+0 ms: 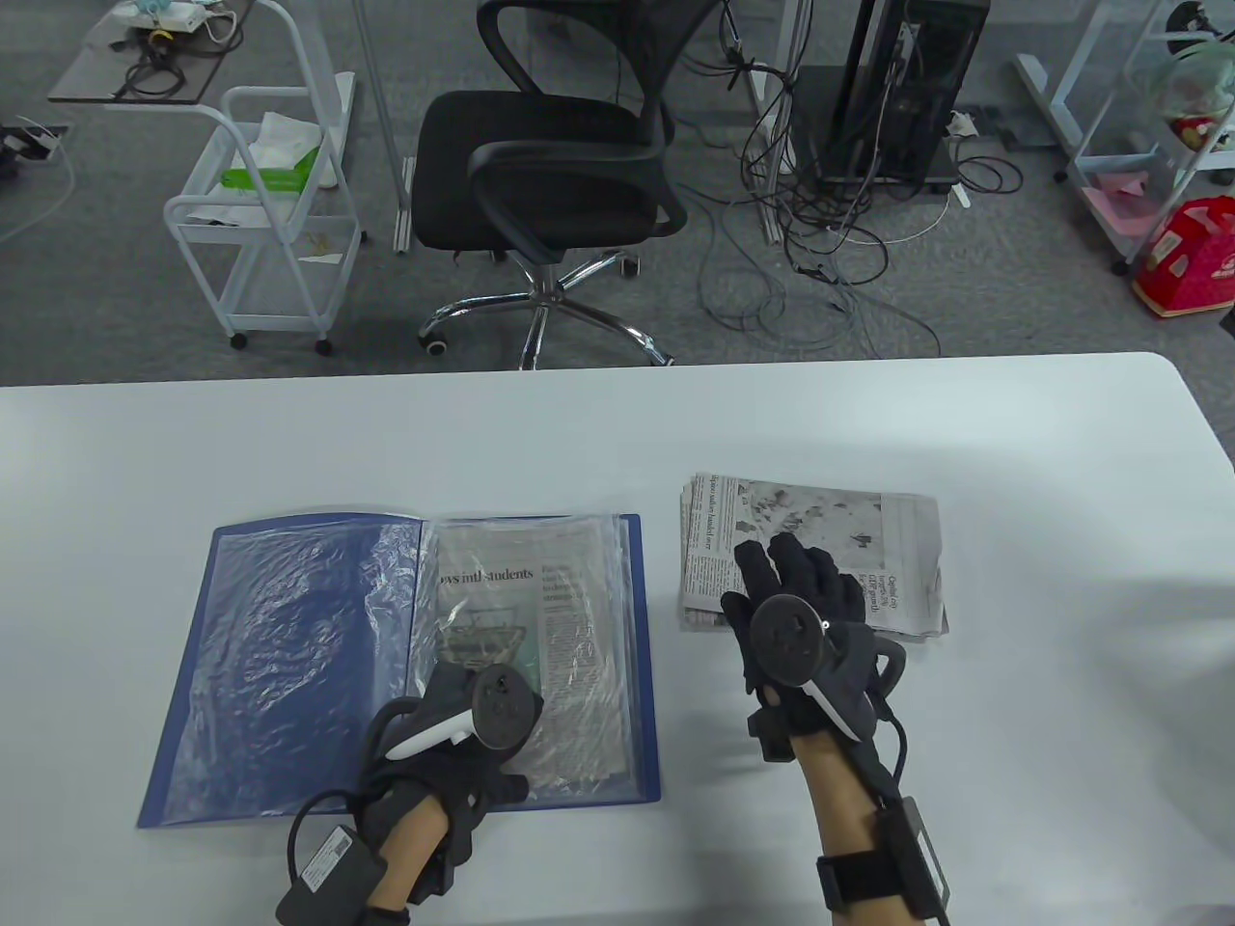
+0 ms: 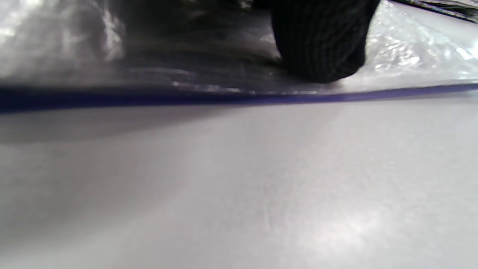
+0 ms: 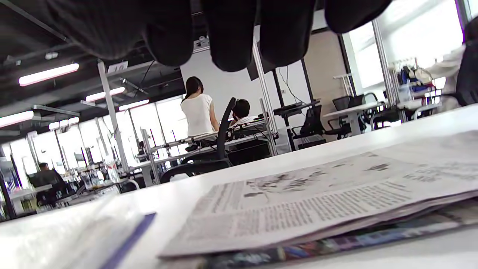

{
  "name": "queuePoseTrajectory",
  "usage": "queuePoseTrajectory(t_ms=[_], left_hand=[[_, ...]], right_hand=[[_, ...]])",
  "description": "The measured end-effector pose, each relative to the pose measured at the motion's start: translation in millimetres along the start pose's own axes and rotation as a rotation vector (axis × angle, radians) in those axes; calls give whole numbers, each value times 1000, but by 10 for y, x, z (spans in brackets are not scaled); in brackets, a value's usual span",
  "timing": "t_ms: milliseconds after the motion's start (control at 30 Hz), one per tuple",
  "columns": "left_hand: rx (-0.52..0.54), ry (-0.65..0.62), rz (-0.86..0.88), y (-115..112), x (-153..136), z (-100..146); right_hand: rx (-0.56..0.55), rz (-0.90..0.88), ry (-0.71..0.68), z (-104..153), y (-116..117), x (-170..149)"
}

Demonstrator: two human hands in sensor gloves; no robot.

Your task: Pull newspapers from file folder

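A blue file folder point(image 1: 289, 666) lies open on the white table. Its left page is an empty clear sleeve. Its right page holds a newspaper point(image 1: 540, 617) inside a clear sleeve. My left hand point(image 1: 461, 687) rests on the lower part of that right page. In the left wrist view a gloved fingertip point(image 2: 317, 48) presses on the plastic sleeve point(image 2: 410, 52), just inside the folder's blue edge point(image 2: 261, 99). A folded newspaper stack point(image 1: 849, 526) lies to the right of the folder. My right hand point(image 1: 796, 584) is open over its near left part, fingers point(image 3: 231, 41) just above the paper point(image 3: 317, 201).
The table point(image 1: 617, 434) has bare surface on all sides of the folder and stack. Beyond its far edge stand a black office chair point(image 1: 550, 174), a white cart point(image 1: 260, 222) and floor cables point(image 1: 830, 241).
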State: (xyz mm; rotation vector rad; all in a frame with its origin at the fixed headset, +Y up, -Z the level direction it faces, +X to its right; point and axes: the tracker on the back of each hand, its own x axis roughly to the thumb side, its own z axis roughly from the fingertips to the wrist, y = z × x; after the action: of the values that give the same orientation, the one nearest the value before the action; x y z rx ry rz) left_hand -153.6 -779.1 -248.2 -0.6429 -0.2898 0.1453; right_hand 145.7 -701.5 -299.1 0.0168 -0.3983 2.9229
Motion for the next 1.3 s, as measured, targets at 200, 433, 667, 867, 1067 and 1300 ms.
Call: queuePoseTrajectory(t_ms=[200,433,667,867,1067,1300], left_hand=[[13,-20,9,35,26,17],[253,31,128,38,178,-22],[201,132,116,-67,252,-146],[302,189,71,-22,259,-128],[471,174,197,196,109,90],[654,316,555,471,-556,618]], right_hand=[[59,90,10,6,193,-67],[53,91,16,-1,213,-93],[45,67,18,-11,215,-99],[50,56,17,-7,232,-86],[46,43,15,-7,228,-91],[34,17,21,-10,212,-113]])
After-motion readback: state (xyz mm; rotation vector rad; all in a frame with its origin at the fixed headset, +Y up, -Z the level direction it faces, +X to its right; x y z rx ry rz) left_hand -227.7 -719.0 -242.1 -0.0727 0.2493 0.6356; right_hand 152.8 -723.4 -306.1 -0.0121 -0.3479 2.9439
